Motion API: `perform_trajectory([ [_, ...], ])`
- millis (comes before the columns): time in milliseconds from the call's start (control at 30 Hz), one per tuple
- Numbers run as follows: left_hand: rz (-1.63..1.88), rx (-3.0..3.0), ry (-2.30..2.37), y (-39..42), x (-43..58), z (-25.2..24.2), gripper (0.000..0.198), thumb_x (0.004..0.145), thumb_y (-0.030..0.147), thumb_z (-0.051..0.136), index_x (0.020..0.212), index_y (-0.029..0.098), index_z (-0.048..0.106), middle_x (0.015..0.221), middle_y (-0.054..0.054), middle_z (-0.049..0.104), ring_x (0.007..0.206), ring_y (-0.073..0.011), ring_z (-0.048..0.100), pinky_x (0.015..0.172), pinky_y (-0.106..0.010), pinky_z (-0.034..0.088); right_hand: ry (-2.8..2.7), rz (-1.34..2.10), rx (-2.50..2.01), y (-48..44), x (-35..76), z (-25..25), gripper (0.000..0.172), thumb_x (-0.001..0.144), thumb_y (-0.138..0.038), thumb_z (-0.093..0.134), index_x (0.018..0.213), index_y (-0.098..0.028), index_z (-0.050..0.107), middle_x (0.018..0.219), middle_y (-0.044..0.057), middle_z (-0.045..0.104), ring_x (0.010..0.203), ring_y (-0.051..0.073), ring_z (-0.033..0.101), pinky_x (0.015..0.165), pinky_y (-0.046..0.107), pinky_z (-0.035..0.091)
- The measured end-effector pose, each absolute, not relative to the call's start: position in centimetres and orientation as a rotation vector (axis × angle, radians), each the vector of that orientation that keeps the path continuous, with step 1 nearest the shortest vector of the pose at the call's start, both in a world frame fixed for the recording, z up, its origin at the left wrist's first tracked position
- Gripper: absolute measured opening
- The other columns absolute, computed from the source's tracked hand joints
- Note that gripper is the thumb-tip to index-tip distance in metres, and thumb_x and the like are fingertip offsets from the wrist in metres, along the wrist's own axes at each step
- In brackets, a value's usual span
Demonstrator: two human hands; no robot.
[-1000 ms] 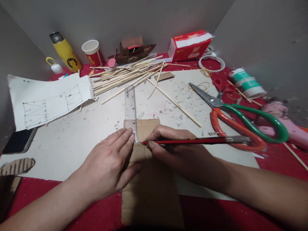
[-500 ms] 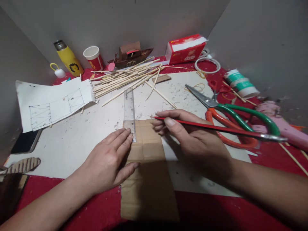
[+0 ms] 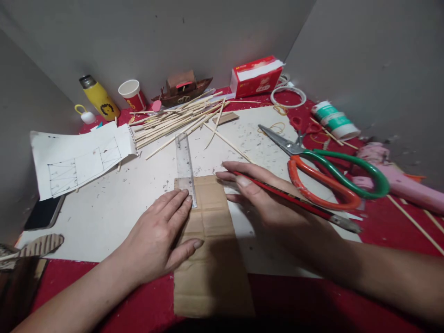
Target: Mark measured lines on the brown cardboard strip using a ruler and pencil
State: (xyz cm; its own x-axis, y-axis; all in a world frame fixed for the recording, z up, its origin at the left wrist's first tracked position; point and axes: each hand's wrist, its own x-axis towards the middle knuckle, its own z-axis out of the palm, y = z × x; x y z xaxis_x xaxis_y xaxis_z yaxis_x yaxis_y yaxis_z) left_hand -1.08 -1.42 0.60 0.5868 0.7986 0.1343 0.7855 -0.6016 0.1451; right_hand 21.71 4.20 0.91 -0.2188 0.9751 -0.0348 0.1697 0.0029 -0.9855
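My left hand (image 3: 163, 231) lies flat with its fingers stretched out, the fingertips pressing on the near end of a clear plastic ruler (image 3: 185, 164) and on a strip of brown cardboard (image 3: 215, 259). The ruler runs away from me, past the cardboard's far edge. A red and black pencil (image 3: 294, 199) is held between the thumb and fingers of my right hand (image 3: 267, 199), to the right of the cardboard. The pencil slants with its blunt end to the lower right; its tip is hidden by my fingers. Beneath the ruler's far part is a white sheet (image 3: 104, 217).
Large scissors (image 3: 322, 171) lie beside my right hand. Behind are a pile of thin wooden sticks (image 3: 180, 115), a model boat (image 3: 183, 88), a paper cup (image 3: 132, 95), a yellow bottle (image 3: 100, 99) and a tissue pack (image 3: 256, 78). A drawing (image 3: 83, 157) partly covers a phone (image 3: 45, 212) at left.
The pencil has turned in my right hand, its blunt end swinging nearer to me and its tip drawing back behind the fingers. My left hand keeps its place on the ruler. The view has shifted slightly.
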Motion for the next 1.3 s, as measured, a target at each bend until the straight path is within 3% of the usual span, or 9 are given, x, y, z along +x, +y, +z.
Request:
perform_trajectory([
  [300,0.261,2.728,1.348,-1.2,-0.1,0.7,0.07,0.093,0.049,0.057,0.14,-0.003,0.05,0.145,-0.03,0.05,0.135,-0.0431,0.048,0.107,-0.061,0.046,-1.461,1.331,-1.241,4.5,21.6,0.2,0.041,0.095,-0.05,0.052,0.126,-0.025,0.063,0.127,0.008,0.068,0.123,0.028,0.061,0.111,0.053,0.044],
  [767,0.22,2.743,1.29,-0.6,0.4,0.8,0.072,0.093,0.051,0.057,0.143,-0.001,0.048,0.149,-0.028,0.048,0.137,-0.0419,0.047,0.108,-0.06,0.045,-1.384,1.375,-1.15,5.1,21.5,-1.2,0.037,0.096,-0.046,0.053,0.125,-0.025,0.064,0.126,0.009,0.069,0.119,0.026,0.064,0.104,0.048,0.052],
  [1300,0.251,2.787,1.183,1.2,-0.3,1.3,0.059,0.096,0.046,0.056,0.138,0.004,0.057,0.147,-0.031,0.047,0.141,-0.0433,0.041,0.11,-0.061,0.041,-1.333,1.46,-1.168,5.4,21.5,-0.5,0.034,0.094,-0.042,0.052,0.121,-0.025,0.063,0.121,0.008,0.071,0.108,0.026,0.07,0.101,0.052,0.054],
])
